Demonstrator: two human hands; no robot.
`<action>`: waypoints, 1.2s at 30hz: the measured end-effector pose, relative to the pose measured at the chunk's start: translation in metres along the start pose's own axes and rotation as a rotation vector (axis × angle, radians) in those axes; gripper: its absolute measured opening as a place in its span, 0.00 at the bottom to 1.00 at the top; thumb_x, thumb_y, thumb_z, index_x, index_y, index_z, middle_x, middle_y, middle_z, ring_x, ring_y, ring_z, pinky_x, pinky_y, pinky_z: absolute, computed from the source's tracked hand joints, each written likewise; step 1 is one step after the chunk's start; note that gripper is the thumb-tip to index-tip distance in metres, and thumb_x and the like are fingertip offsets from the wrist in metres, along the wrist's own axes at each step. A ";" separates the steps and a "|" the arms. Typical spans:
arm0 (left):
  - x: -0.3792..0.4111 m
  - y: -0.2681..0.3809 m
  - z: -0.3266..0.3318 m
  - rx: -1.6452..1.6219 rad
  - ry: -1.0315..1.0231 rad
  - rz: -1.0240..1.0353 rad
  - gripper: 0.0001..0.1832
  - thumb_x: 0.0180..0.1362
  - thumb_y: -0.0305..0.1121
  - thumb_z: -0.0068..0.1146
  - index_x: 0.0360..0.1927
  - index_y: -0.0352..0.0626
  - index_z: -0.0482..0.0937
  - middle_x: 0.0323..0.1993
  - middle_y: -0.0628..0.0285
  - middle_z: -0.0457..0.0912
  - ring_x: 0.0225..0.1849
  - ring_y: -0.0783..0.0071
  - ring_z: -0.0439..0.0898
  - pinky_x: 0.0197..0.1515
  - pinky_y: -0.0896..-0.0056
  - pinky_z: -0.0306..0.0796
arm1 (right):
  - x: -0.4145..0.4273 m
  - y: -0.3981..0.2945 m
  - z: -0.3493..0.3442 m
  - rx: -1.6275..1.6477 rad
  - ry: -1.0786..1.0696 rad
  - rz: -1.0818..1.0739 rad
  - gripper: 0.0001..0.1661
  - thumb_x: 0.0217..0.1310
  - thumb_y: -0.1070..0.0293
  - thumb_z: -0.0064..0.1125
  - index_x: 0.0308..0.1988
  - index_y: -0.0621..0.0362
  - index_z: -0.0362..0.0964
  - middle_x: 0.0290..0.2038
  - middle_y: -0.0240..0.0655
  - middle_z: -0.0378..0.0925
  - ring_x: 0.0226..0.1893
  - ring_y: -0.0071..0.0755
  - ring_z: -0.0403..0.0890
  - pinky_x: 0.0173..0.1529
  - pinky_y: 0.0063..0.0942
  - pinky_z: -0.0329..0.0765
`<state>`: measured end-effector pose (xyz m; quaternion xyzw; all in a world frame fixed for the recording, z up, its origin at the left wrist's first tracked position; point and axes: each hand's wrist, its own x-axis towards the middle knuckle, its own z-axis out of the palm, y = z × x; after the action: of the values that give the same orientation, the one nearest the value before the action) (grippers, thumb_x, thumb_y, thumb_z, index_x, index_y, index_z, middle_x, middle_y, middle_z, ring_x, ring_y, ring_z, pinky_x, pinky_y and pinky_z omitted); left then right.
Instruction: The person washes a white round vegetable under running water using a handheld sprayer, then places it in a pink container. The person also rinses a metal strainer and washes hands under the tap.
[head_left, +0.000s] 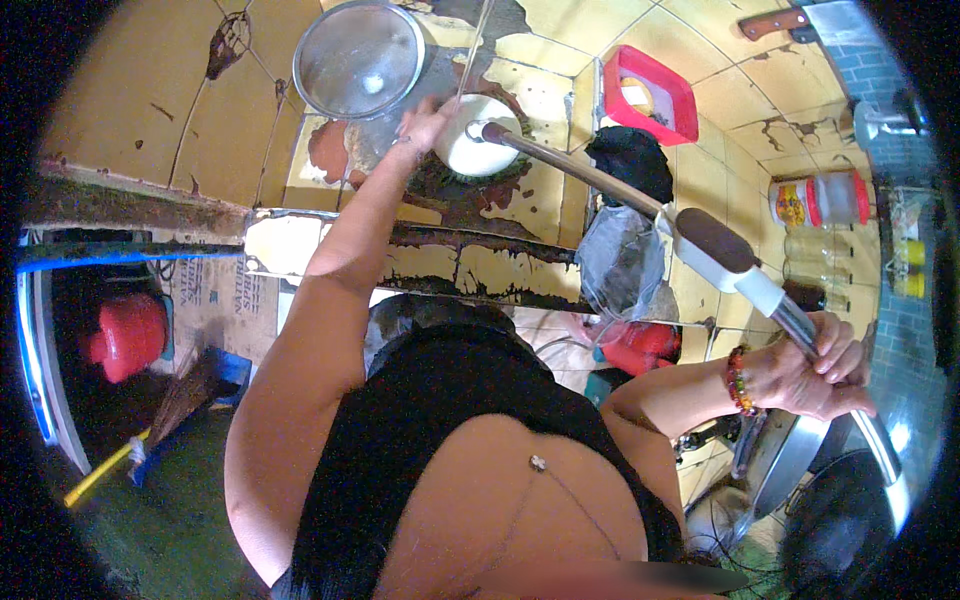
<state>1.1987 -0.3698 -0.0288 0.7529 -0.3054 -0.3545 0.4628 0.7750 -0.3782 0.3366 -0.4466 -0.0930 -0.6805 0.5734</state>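
Note:
A spin mop slants across the view from the tiled sink basin (544, 105) to the lower right. My right hand (825, 367) is wrapped around its shiny metal pole (795, 324), below a white and brown handle joint (716, 251). Down in the basin lies its round white mop head plate (484, 154), with dark bristles or fibres showing under the rim. My left hand (426, 124), slightly blurred, touches the plate's left edge; its fingertips are hard to make out. A thin stream of water (472, 56) falls beside these fingers.
A round metal basin or lid (358, 64) sits at the sink's upper left. Right of the sink are a pink-red plastic tray (679, 116), a black cloth (634, 161) and a clear plastic bag (622, 262). A knife (780, 24), jars (795, 202) and a broom (176, 405) lie farther out.

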 end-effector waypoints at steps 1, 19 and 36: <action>0.036 -0.056 0.007 0.161 0.145 -0.160 0.44 0.46 0.65 0.48 0.58 0.40 0.61 0.57 0.48 0.63 0.59 0.59 0.62 0.61 0.64 0.54 | 0.007 -0.002 0.006 0.083 0.017 0.008 0.24 0.53 0.46 0.54 0.16 0.50 0.61 0.08 0.22 0.53 0.12 0.19 0.55 0.19 0.20 0.57; 0.020 0.029 0.027 0.266 -0.047 0.052 0.40 0.54 0.64 0.32 0.38 0.30 0.76 0.42 0.36 0.73 0.47 0.44 0.71 0.51 0.58 0.64 | -0.003 -0.033 0.064 -0.348 -0.051 -0.204 0.15 0.47 0.57 0.58 0.21 0.54 0.65 0.10 0.25 0.55 0.10 0.21 0.57 0.19 0.17 0.60; 0.018 0.027 0.081 -0.829 0.331 -0.156 0.25 0.58 0.49 0.46 0.46 0.36 0.72 0.43 0.55 0.75 0.44 0.65 0.72 0.46 0.66 0.66 | -0.018 -0.031 0.060 -0.443 -0.070 -0.061 0.23 0.60 0.57 0.48 0.14 0.49 0.58 0.09 0.21 0.51 0.11 0.17 0.53 0.18 0.17 0.55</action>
<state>1.1395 -0.4336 -0.0345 0.5712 -0.0019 -0.3553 0.7399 0.7773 -0.3172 0.3707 -0.5821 0.0256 -0.6853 0.4368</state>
